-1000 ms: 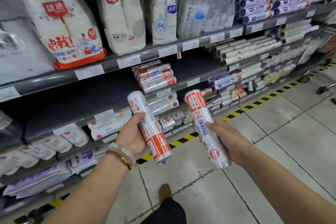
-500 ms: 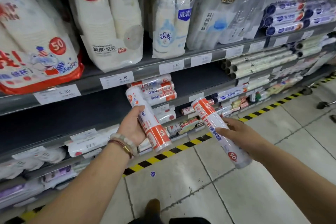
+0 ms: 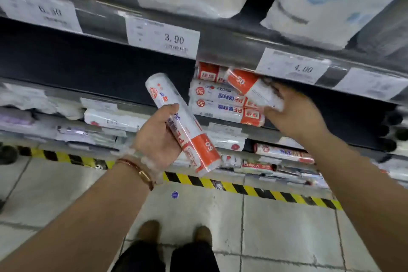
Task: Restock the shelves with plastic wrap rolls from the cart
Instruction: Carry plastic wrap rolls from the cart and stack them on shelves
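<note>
Your left hand [image 3: 157,137] is wrapped around a plastic wrap roll [image 3: 183,125], held tilted in front of the shelf edge [image 3: 229,51], clear of the shelf, probably parked there until the other one is placed. Just right of it, the stack of matching rolls [image 3: 217,104] sits under the 3.90 price tag [image 3: 163,37]. Your right hand [image 3: 293,112] grips a second roll [image 3: 251,89] by its near end, orange end leading, angled onto the top of that stack so it slots under the shelf lip. That hand is blurred, so finger detail is unclear. No cart in view.
</note>
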